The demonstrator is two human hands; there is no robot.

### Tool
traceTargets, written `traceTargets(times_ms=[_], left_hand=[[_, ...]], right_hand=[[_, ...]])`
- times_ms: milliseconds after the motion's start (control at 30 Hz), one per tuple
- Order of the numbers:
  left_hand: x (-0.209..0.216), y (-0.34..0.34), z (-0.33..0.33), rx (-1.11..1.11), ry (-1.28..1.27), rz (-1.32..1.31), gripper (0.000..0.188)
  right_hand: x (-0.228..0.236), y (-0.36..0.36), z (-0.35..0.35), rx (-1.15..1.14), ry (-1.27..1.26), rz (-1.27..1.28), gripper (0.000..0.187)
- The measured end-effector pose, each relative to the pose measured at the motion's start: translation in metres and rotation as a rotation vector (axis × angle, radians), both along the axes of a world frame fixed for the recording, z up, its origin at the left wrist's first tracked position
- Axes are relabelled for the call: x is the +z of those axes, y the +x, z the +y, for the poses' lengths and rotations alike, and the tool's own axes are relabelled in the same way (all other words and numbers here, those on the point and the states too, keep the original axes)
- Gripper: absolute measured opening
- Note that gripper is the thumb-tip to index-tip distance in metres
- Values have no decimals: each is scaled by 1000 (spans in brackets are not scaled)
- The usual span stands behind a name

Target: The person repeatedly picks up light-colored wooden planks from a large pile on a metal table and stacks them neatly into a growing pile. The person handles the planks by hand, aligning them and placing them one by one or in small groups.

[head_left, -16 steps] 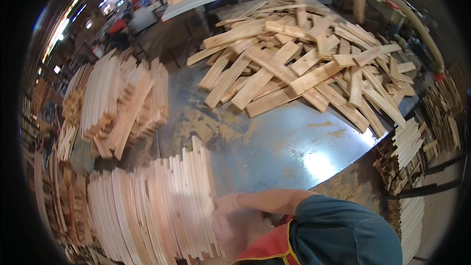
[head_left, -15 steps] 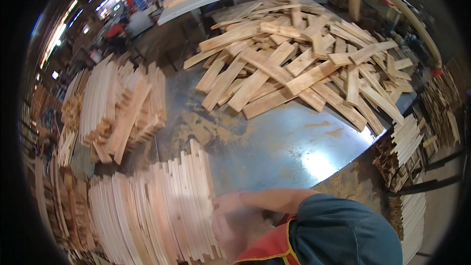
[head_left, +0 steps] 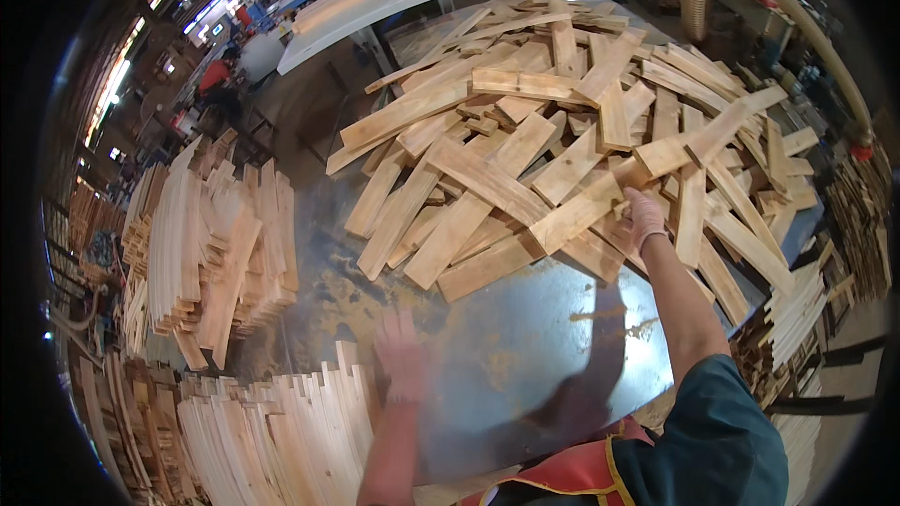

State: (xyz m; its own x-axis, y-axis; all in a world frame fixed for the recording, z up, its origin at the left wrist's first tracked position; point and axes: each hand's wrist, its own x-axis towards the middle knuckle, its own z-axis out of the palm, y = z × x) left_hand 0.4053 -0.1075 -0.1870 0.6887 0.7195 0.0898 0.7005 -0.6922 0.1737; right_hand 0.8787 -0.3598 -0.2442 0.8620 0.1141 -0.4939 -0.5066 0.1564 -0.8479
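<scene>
My right hand (head_left: 645, 217), in a pale glove, reaches out to the pile of loose wooden boards (head_left: 497, 178). Its fingers are closed around the near edge of a wooden board (head_left: 581, 217) lying on top of the pile. My left hand (head_left: 401, 356) is blurred and hovers over the metal table (head_left: 487, 347), its fingers stretched out and nothing in them. Close beside it on the left, a row of narrow wooden strips (head_left: 281, 431) lies packed side by side.
Stacked boards (head_left: 202, 253) stand at the left, one lying slantwise on them. Sawdust (head_left: 352, 295) is scattered across the tabletop. A white-topped table (head_left: 375, 9) is behind, with a person (head_left: 217, 75) at the far left. More stacked strips (head_left: 797, 314) lie off the table's right side.
My right hand has moved from beside the strip row out to the board pile and closed on a board. My left hand now shows over the table. The view has shifted.
</scene>
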Motion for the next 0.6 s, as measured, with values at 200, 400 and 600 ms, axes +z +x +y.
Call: traceTargets(times_ms=[200,400,600], left_hand=[[-18,141,53,98,150,74,96],[0,109,-65,-55,-437,198,64],[-44,-108,-154,256,-1594,-564,32]], right_hand=[[-20,46,13,6,94,58,28],[-42,-2,-35,410,458,34,31],[28,-172,-67,591,502,143,49]])
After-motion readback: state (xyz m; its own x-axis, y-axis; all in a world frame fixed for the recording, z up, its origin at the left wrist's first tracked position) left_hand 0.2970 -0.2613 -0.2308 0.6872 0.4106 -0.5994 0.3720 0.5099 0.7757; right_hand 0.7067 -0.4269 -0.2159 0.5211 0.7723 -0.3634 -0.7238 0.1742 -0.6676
